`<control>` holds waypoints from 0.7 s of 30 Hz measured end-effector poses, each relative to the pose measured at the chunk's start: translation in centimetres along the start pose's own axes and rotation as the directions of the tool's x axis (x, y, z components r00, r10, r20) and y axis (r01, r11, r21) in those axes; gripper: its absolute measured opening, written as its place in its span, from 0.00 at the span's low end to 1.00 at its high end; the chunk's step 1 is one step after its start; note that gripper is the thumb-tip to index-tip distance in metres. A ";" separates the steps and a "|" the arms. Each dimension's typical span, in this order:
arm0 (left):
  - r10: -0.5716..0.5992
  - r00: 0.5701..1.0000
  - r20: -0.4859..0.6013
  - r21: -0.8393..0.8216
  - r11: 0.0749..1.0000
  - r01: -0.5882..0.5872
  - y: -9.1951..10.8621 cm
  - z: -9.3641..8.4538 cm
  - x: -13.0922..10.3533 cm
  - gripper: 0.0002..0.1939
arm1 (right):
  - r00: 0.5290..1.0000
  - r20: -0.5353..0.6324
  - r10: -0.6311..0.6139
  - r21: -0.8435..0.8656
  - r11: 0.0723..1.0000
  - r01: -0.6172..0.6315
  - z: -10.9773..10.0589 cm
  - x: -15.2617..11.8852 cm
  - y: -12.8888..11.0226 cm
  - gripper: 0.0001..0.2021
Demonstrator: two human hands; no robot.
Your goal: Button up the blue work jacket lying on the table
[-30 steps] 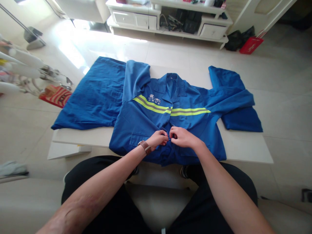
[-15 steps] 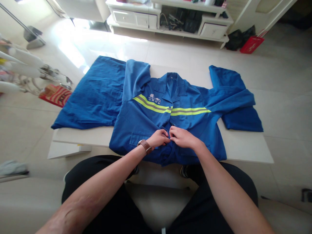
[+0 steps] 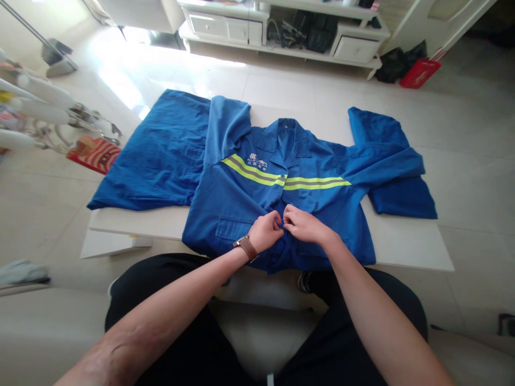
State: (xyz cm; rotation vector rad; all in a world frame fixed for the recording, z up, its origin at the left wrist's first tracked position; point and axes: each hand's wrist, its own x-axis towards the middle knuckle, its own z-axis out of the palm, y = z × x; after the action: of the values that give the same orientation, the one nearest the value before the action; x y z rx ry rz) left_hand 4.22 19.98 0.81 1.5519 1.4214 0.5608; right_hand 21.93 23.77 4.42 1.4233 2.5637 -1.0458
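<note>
Blue jacket (image 3: 229, 195): front joined at chest stripe (image 3: 317, 184), open below. Left hand (image 3: 263, 232), right hand (image 3: 304, 224): fingertips pinched on front edges.

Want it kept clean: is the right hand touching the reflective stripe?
Apart; the head view shows blue cloth between the right hand and the reflective stripe.

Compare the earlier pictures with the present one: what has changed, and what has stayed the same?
The left hand has rolled slightly, its wrist shifting right and toward the wearer. Neither hand has visibly taken hold of or released anything. The right hand, blue jacket and table stayed essentially as they were.
</note>
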 end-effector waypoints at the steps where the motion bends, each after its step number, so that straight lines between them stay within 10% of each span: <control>1: -0.003 1.000 0.005 0.012 1.000 0.003 0.0 0.0 0.0 0.07 | 1.000 -0.013 0.017 -0.014 1.000 -0.017 0.0 0.0 -0.1 0.08; 10: -0.100 0.978 0.183 0.217 0.974 0.059 0.7 -0.6 0.2 0.05 | 0.951 -0.263 0.163 -0.130 0.971 -0.203 -0.4 0.1 -0.5 0.11; 21: 0.076 0.996 0.051 0.470 0.878 -0.091 2.3 -3.2 1.8 0.16 | 0.884 -0.390 0.259 0.016 0.961 -0.275 0.4 0.9 0.5 0.13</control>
State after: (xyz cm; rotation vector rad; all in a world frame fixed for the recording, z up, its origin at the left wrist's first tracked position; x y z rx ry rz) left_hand 3.19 22.91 3.86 2.0044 1.5478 0.2414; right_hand 21.69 24.40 3.48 2.0841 2.4931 -0.7264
